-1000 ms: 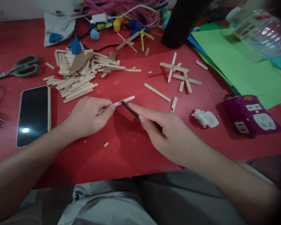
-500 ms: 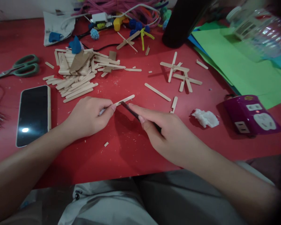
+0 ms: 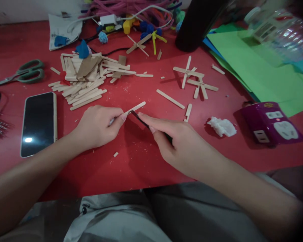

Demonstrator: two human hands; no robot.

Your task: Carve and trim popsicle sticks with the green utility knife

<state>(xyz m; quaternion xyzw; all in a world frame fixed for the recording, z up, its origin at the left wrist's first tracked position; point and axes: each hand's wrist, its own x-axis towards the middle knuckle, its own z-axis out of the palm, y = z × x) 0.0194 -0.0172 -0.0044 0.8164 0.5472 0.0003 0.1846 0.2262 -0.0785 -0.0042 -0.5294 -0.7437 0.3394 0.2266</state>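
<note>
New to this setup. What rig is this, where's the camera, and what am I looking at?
No robot here: these are a person's two bare hands. Every picture comes from one camera worn on the head, looking forward and down.

The left hand pinches a flat wooden stick. The right hand grips a dark thin tool, probably a blade, with its tip at the stick.

On the red table, a phone, scissors and a pile of sticks lie to the left. To the right are crossed sticks, a crumpled white wad, a purple outlet box and green paper.
</note>
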